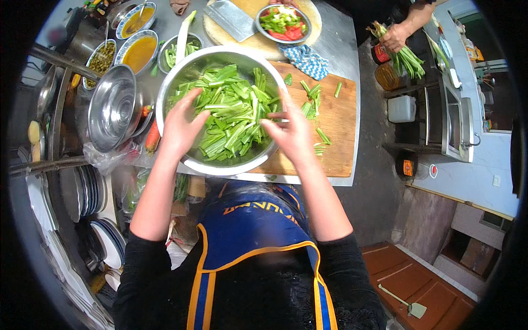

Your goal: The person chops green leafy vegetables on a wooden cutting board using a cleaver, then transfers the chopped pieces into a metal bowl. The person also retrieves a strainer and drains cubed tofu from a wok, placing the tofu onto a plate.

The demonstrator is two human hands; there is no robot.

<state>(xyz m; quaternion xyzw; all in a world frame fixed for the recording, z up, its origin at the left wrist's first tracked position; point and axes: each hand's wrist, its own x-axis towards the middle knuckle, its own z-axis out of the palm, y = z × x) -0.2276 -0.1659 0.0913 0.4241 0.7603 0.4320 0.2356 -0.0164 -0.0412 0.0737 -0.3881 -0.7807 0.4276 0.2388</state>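
A large stainless steel bowl (225, 168) stands in front of me, overlapping the left part of a wooden cutting board (340, 128). Chopped leafy greens (235, 119) fill much of it. Over the bowl's left side, my left hand (185, 121) has its thumb and fingers spread beside the greens. My right hand (288, 128) is at the right inner side, fingers apart and blurred. Neither hand plainly holds anything; whether the fingertips touch the greens cannot be told. Loose cut pieces of greens (313, 99) lie on the board.
A cleaver (231, 20) and a bowl of cut peppers (284, 36) rest on a round chopping block (264, 51). A checked cloth (307, 61) lies nearby. Leftward are a metal basin (113, 109), a carrot (152, 137) and sauce bowls (139, 51). Another person's hand (396, 38) holds green stalks (406, 62).
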